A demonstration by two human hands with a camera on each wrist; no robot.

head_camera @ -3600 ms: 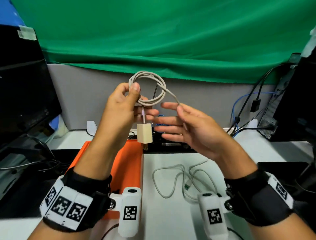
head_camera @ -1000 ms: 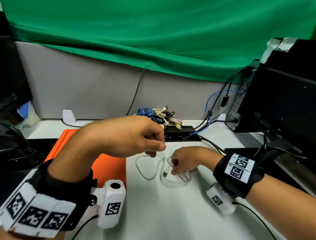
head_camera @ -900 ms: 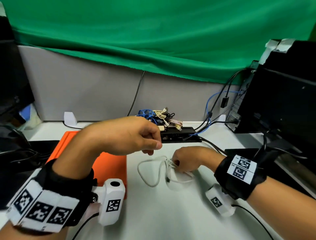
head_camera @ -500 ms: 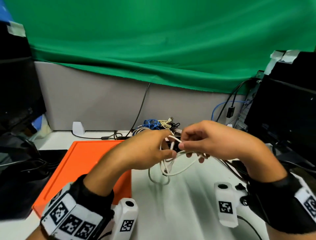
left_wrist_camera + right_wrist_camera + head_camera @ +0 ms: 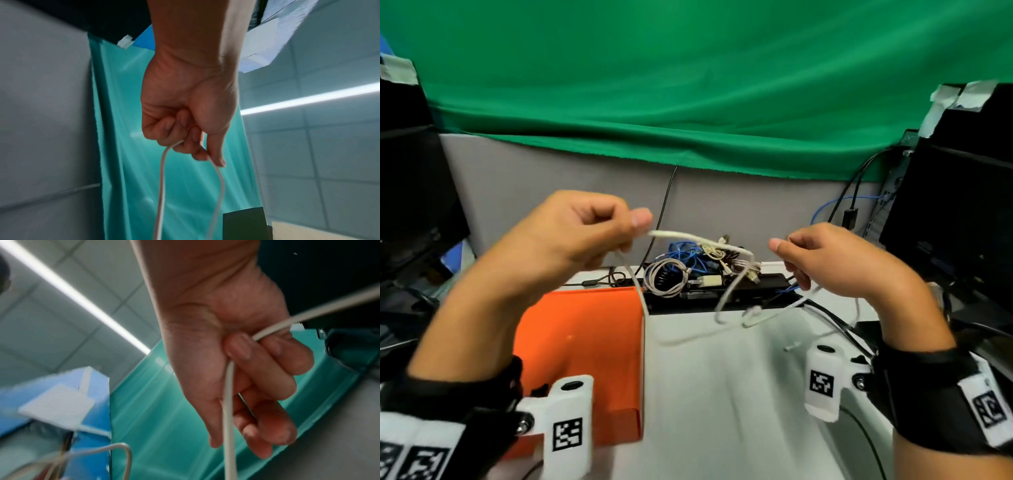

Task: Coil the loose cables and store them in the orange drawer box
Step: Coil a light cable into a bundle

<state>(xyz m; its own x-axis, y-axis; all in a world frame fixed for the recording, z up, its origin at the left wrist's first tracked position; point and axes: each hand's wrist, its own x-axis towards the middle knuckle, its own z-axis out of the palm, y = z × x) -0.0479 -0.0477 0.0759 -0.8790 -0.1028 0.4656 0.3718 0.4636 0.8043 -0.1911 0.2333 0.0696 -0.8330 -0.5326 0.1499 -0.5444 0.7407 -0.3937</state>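
Note:
A thin white cable point(image 5: 702, 240) hangs in loose loops between my two raised hands, sagging above the white table. My left hand point(image 5: 635, 231) pinches one stretch of it between thumb and curled fingers, above the orange drawer box point(image 5: 585, 342). My right hand point(image 5: 787, 260) grips another stretch to the right. In the left wrist view, two strands of the cable point(image 5: 161, 186) drop from the left hand point(image 5: 195, 146). The right wrist view shows the cable point(image 5: 228, 402) running through the curled fingers of the right hand point(image 5: 242, 361).
A coiled grey cable point(image 5: 666, 279) lies on a black power strip point(image 5: 722, 298) at the back, among a tangle of blue and beige wires point(image 5: 688, 250). Dark monitors point(image 5: 955, 212) stand at both sides. Black cords point(image 5: 835, 318) cross the table's right.
The white cable has been picked up from the table. Both hands rose with it and moved apart, stretching it out between them.

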